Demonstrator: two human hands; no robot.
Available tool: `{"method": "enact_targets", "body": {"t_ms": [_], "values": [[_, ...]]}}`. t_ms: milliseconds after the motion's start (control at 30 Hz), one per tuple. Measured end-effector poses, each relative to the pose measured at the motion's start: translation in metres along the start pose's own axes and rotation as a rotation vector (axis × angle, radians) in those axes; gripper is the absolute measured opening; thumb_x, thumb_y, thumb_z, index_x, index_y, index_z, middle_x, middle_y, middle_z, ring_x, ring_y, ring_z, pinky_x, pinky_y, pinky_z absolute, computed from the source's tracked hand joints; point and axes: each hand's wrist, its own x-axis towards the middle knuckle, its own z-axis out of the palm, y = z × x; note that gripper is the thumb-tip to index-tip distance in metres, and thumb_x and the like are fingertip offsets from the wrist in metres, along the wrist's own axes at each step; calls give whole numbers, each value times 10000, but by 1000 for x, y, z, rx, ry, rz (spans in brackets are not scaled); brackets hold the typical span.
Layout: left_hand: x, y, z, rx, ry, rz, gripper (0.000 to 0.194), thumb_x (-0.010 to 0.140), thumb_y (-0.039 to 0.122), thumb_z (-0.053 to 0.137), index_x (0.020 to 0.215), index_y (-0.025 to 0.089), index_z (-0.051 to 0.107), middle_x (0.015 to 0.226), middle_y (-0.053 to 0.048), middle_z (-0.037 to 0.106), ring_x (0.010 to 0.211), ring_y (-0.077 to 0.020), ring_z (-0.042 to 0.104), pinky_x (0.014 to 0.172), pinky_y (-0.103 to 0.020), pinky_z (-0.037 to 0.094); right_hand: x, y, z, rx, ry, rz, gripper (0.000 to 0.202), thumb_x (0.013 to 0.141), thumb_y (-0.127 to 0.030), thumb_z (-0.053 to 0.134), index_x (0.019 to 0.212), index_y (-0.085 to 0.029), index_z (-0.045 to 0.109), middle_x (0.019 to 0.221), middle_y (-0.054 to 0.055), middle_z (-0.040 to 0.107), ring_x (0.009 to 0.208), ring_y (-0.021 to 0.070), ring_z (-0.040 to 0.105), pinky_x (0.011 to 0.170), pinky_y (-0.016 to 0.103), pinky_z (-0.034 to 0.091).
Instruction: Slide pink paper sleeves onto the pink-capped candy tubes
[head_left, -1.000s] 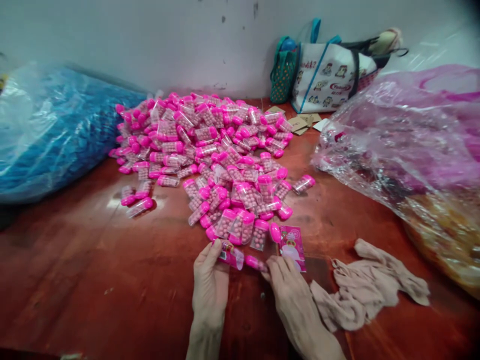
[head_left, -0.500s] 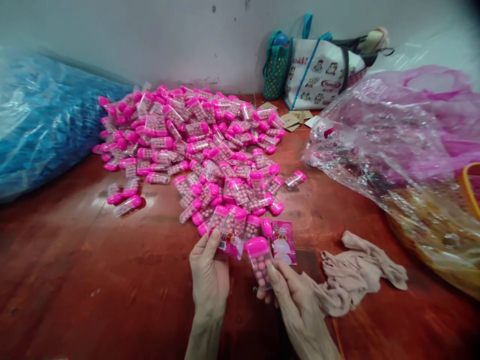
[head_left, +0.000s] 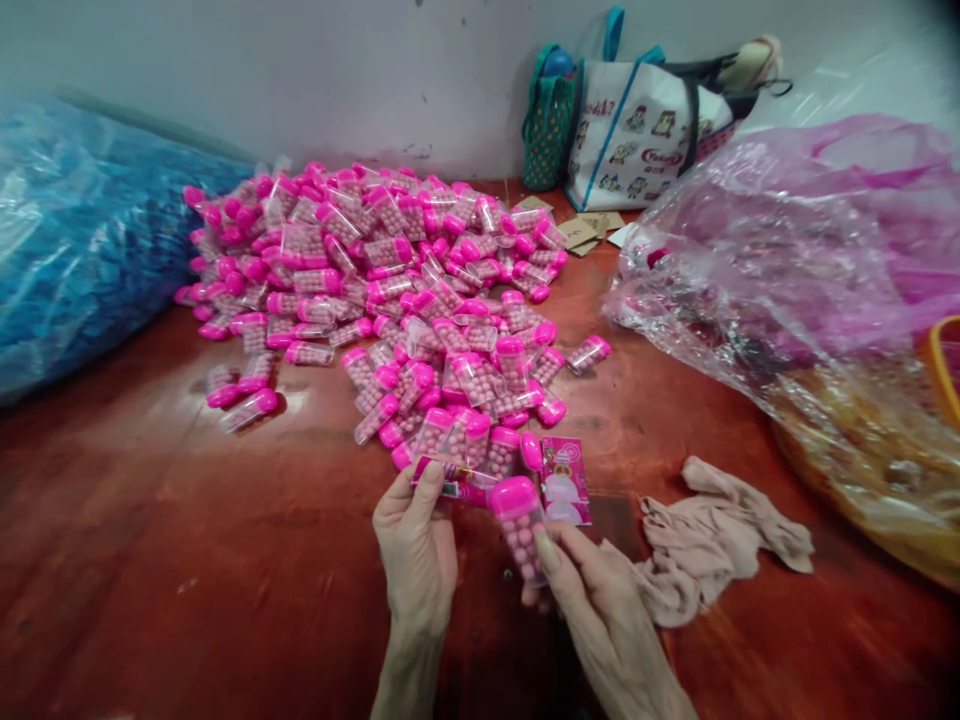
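Between the thumb and fingers of my left hand (head_left: 417,545) is a pink printed label sleeve (head_left: 469,485) with a barcode, stretched out toward the right. My right hand (head_left: 592,590) pinches a clear candy bottle (head_left: 519,530) with a pink cap, full of pink balls, tilted slightly. The bottle's cap meets or overlaps the sleeve's right end; I cannot tell if they touch. Behind the right hand, a stack of flat pink labels (head_left: 566,478) lies on the red surface. A large pile of similar bottles (head_left: 390,255) spreads out beyond my hands.
A clear bag of blue items (head_left: 90,250) bulges at the left. At right are crumpled clear and pink plastic (head_left: 757,240), a yellow basket (head_left: 946,370) and a beige cloth (head_left: 705,550). A white tote bag (head_left: 634,140) and cardboard pieces (head_left: 589,232) sit near the wall.
The label sleeve's right end has swung up and outward, so it now lies nearly level beside the bottle cap. Both hands keep their holds. The view has shifted slightly.
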Motion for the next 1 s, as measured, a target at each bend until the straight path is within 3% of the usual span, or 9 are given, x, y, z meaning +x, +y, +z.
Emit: {"method": "enact_targets", "body": {"t_ms": [167,333,400,500,567,867,1000], "values": [[5,1,-6,36,-28,-24,160,527,193,806,648,160,705,646,5,708,600,-97,628,641,-200,503,1,-1,-9,-82,-70,9,269,927,-303,384,759,-193,564,616,-17,625,564,114,576,573,201,400],[10,2,-12,101,-166,-120,161,555,223,794,675,152,714,664,-24,713,598,-132,636,633,-247,518,3,1,-16,172,-245,140,347,933,-385,356,753,-181,572,552,-22,582,512,114,548,519,199,409],[10,2,-11,76,-133,-137,177,533,213,804,677,160,714,663,-15,715,582,-121,635,617,-229,518,4,5,-14,195,-214,149,341,930,-388,363,758,-178,570,553,-23,581,509,114,546,509,196,408],[9,0,-9,57,-90,-165,215,501,148,805,697,162,717,687,-14,726,606,-112,646,629,-203,518,4,10,-8,62,-32,106,287,923,-358,393,783,-184,574,620,-14,618,563,116,577,550,195,411],[8,-1,-8,67,-110,-188,233,506,107,786,724,161,724,701,-24,731,619,-121,652,640,-210,521,5,13,-5,18,25,77,260,920,-344,400,808,-189,577,676,-4,639,606,121,595,581,198,421],[8,3,-12,250,-391,-279,126,656,169,695,762,116,738,764,-89,723,675,-158,645,690,-240,491,8,8,-7,216,-71,142,314,917,-394,391,777,-176,568,606,-5,624,545,116,584,514,191,422],[11,4,-16,221,-420,-331,153,663,195,691,789,121,735,800,-95,720,696,-179,646,681,-263,490,8,11,-8,332,-137,198,354,919,-419,373,737,-173,550,586,-2,620,510,114,565,495,197,418]]}}
